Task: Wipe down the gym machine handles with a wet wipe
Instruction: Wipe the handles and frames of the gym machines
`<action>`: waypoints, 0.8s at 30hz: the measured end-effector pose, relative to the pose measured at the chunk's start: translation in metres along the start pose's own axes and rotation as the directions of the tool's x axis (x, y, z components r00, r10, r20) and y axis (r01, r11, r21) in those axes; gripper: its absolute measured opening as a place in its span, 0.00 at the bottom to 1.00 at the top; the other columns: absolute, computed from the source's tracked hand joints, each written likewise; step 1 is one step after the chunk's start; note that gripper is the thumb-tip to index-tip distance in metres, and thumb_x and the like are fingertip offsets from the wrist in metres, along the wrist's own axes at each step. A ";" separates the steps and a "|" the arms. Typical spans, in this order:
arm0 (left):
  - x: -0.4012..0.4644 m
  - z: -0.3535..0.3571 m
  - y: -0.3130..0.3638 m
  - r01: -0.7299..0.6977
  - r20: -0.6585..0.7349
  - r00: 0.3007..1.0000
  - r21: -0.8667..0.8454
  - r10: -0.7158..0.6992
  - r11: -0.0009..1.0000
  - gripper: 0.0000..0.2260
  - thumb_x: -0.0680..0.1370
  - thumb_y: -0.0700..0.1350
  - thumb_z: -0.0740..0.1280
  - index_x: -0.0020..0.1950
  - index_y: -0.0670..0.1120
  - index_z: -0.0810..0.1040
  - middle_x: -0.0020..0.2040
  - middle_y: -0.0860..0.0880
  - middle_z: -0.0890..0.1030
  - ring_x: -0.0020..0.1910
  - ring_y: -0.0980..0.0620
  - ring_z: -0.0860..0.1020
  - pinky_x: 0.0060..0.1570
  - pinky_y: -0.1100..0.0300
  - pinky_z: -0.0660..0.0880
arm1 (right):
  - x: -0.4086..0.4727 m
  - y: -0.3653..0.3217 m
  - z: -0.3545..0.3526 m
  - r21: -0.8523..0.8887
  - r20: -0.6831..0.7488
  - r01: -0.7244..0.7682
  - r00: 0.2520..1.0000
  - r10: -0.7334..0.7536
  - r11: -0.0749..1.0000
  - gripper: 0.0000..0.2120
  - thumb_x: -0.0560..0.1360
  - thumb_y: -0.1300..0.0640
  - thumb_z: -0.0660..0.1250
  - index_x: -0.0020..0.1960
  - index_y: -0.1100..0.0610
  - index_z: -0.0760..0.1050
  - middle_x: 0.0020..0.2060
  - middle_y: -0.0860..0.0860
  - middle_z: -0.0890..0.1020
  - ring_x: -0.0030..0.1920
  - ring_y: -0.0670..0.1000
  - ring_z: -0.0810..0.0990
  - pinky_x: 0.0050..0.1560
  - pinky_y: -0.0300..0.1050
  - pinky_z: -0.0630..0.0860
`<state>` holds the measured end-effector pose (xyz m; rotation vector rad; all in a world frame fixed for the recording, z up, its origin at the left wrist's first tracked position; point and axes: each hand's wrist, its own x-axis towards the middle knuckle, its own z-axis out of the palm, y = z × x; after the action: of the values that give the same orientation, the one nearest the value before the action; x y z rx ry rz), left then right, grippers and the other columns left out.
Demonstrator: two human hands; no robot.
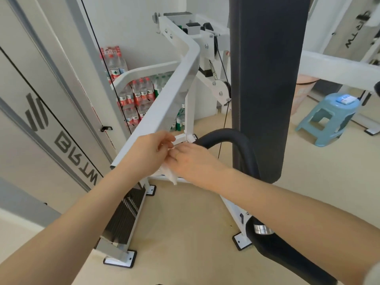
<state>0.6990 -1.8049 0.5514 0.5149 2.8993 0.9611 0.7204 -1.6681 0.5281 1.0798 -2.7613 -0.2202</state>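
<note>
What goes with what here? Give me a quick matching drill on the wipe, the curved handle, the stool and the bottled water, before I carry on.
Things:
1. wet wipe
2. curved black handle
3. blue plastic stool
4. water bottle packs

Places:
A. stacked against the far wall
B. between both hands
C. right of the dark upright pad
D. just beyond the hands

Pairs: 1-B, 2-D, 3-C, 4-A

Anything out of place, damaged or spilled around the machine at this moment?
Nothing stands out. Both hands, left hand and right hand, hold the wet wipe near the black handle. The bottled water packs are stacked against the wall, and a small packet lies on the blue stool.
</note>
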 end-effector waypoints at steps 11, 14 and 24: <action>0.005 0.003 -0.006 -0.097 -0.053 0.994 -0.121 0.091 0.988 0.14 0.79 0.37 0.56 0.60 0.46 0.76 0.51 0.51 0.81 0.47 0.58 0.74 0.41 0.81 0.65 | -0.006 0.011 0.010 -0.129 -0.010 -0.230 0.973 0.230 0.965 0.17 0.60 0.64 0.74 0.48 0.59 0.78 0.38 0.52 0.81 0.41 0.54 0.80 0.59 0.48 0.72; 0.014 0.011 0.005 -0.160 -0.031 0.987 -0.089 0.158 0.983 0.14 0.80 0.38 0.57 0.62 0.46 0.75 0.55 0.51 0.80 0.48 0.58 0.73 0.43 0.74 0.63 | -0.031 0.044 -0.004 -0.093 0.027 -0.462 0.884 0.467 0.882 0.18 0.75 0.60 0.63 0.64 0.57 0.69 0.57 0.52 0.78 0.60 0.53 0.75 0.72 0.47 0.53; 0.032 0.044 0.029 -0.417 0.116 0.908 0.166 0.403 0.894 0.15 0.78 0.42 0.64 0.65 0.47 0.72 0.63 0.49 0.74 0.57 0.46 0.74 0.49 0.55 0.73 | -0.090 0.036 -0.009 0.299 0.142 -0.768 0.623 0.769 0.567 0.28 0.80 0.58 0.55 0.76 0.51 0.47 0.72 0.52 0.63 0.62 0.53 0.72 0.57 0.51 0.75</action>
<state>0.6835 -1.7470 0.5347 1.1894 2.8788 0.6761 0.7639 -1.5811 0.5351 -0.2047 -3.0148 0.3887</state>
